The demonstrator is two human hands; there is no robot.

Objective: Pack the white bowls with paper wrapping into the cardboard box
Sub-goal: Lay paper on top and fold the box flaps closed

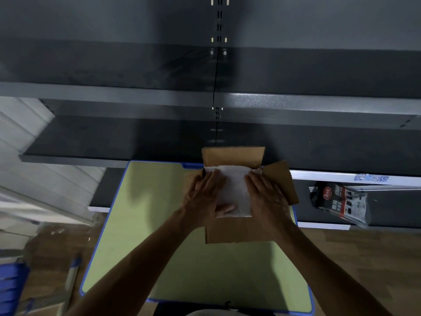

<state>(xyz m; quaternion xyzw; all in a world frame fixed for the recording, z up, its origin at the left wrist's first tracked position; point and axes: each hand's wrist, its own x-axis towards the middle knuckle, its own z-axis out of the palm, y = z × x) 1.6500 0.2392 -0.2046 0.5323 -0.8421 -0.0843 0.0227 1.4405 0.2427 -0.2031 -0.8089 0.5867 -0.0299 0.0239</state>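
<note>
Presses crumpled white wrapping paper (pixel 234 185) into open brown cardboard box (pixel 237 231) mid-frame on green counter (pixel 145 224), left hand (pixel 202 197) and right hand (pixel 266 195) flat-fingered.

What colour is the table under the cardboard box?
The table is light green with a blue rim, seen best in the head view.

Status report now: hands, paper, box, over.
Flat on white paper: left hand, right hand. Paper over open cardboard box. Bowls hidden. No obstruction seen.
</note>
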